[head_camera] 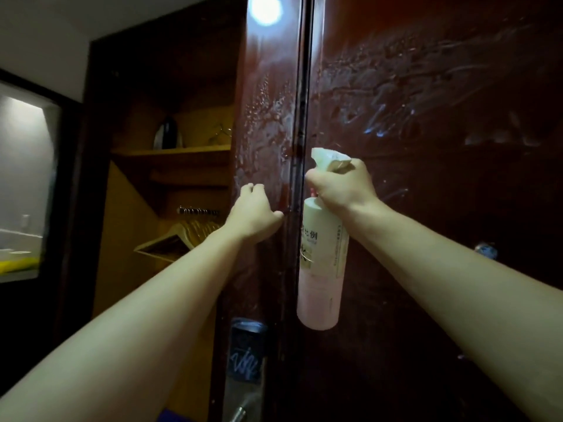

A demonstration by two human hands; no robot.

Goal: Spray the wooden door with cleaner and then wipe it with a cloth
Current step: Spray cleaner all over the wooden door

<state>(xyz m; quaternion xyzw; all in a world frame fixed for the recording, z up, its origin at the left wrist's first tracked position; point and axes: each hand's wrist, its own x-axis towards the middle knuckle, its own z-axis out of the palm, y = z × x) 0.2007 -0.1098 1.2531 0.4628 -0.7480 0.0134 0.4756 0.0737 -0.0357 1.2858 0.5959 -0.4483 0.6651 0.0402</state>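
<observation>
The dark red-brown wooden door (426,208) fills the right half of the view, with foamy cleaner streaks and droplets across its upper part. My right hand (344,184) is shut on a pale pink spray bottle (321,269), holding it by the white trigger head close to the door's edge. My left hand (254,213) grips the narrow edge panel of the door (268,117), fingers curled around its far side. That panel is also wet with droplets. No cloth is visible.
An open wardrobe (170,166) stands to the left, with a shelf, a dark kettle (169,134) and wooden hangers (182,236) on a rail. A lock plate and metal handle (243,400) sit low on the door edge. A lit window-like opening (24,184) lies far left.
</observation>
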